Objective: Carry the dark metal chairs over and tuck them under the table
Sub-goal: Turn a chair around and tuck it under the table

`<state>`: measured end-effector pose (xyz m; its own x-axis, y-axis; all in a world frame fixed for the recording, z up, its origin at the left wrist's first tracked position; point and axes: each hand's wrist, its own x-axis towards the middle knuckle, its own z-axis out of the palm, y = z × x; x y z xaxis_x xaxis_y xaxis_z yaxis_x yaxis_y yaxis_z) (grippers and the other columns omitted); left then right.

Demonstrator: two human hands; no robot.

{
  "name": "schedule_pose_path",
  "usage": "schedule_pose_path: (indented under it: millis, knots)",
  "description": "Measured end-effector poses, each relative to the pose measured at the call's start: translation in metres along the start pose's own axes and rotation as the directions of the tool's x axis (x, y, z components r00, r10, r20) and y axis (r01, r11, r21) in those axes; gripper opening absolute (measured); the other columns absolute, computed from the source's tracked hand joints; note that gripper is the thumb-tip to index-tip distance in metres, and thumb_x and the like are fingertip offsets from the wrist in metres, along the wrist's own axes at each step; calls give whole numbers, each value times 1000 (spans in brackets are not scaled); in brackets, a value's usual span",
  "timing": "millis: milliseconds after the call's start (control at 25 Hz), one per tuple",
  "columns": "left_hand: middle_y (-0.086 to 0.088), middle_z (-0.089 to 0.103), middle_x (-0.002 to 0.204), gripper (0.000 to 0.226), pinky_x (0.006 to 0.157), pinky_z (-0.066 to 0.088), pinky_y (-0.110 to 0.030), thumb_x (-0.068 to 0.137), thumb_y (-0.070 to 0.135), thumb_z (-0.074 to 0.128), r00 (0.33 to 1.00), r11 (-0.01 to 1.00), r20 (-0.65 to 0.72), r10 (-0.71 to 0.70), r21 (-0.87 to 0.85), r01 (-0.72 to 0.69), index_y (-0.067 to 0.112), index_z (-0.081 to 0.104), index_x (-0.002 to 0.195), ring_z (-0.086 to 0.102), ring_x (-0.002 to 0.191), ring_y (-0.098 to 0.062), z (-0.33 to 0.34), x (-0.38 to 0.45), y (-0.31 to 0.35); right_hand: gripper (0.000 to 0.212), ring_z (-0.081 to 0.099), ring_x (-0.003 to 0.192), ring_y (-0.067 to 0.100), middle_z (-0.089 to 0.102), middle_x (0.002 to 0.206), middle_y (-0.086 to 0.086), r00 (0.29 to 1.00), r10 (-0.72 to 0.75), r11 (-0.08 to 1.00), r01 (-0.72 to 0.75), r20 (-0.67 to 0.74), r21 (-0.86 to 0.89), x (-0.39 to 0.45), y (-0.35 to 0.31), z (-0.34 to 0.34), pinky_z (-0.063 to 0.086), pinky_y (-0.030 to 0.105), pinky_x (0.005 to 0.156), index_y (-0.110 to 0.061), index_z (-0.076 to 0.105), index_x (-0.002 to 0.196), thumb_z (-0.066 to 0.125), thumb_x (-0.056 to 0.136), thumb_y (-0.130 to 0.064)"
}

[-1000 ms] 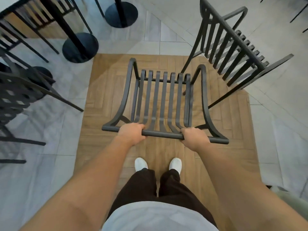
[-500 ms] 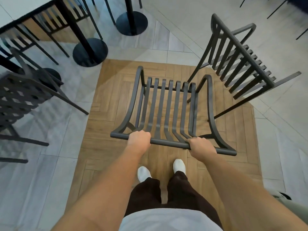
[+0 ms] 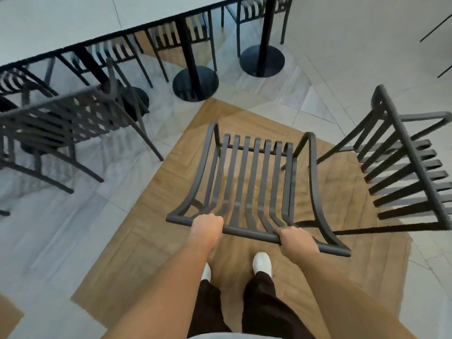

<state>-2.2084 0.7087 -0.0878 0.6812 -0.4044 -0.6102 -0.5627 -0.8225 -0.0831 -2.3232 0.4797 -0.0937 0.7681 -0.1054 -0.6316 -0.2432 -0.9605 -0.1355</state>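
Note:
A dark metal slatted chair (image 3: 254,177) is right in front of me over the wooden floor panel, its seat pointing away. My left hand (image 3: 206,227) and my right hand (image 3: 297,241) both grip its top back rail. A second dark chair (image 3: 403,167) stands at the right, turned sideways. A third dark chair (image 3: 66,123) stands at the left, beside the table. The long pale table (image 3: 61,23) with a black edge runs across the upper left, and more chairs (image 3: 181,28) are tucked under it.
Black table posts on round bases (image 3: 195,83) (image 3: 261,60) stand on the grey tiles ahead, between me and the table. My white shoes (image 3: 262,263) stand on the wooden panel (image 3: 156,241). Grey tiled floor (image 3: 330,45) stretches to the upper right.
The view has swung left and up, bringing the table and its posts closer into sight. The held chair has turned towards the table; both hands keep their grip.

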Motion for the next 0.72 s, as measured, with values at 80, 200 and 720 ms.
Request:
schedule_pose_path:
  millis: [80,200,720]
  knots:
    - [-6,70,109,24,83,54,-40,99,16,50,997,996,24,-68,-47,69,18,69,115,68,103,-29,1,-2,5,27,66,97,21,67,105,-5,998,-59,997,59,-1,-44,13,8,-11,56,37,85,-31,64,118,51,98,-19]
    - [-5,69,110,24,84,55,-42,100,16,51,985,978,74,-156,-126,165,20,68,116,67,103,-29,1,-1,11,25,67,97,21,68,106,-4,992,-126,987,126,6,-96,32,15,-29,57,37,85,-29,66,116,51,99,-20]
    - [-6,68,115,29,91,46,-39,99,6,46,970,943,91,-226,-227,241,16,63,121,64,108,-28,-46,56,-14,28,67,97,21,68,106,-4,965,-257,930,260,48,-261,128,12,-113,55,36,81,-29,66,119,50,99,-18]
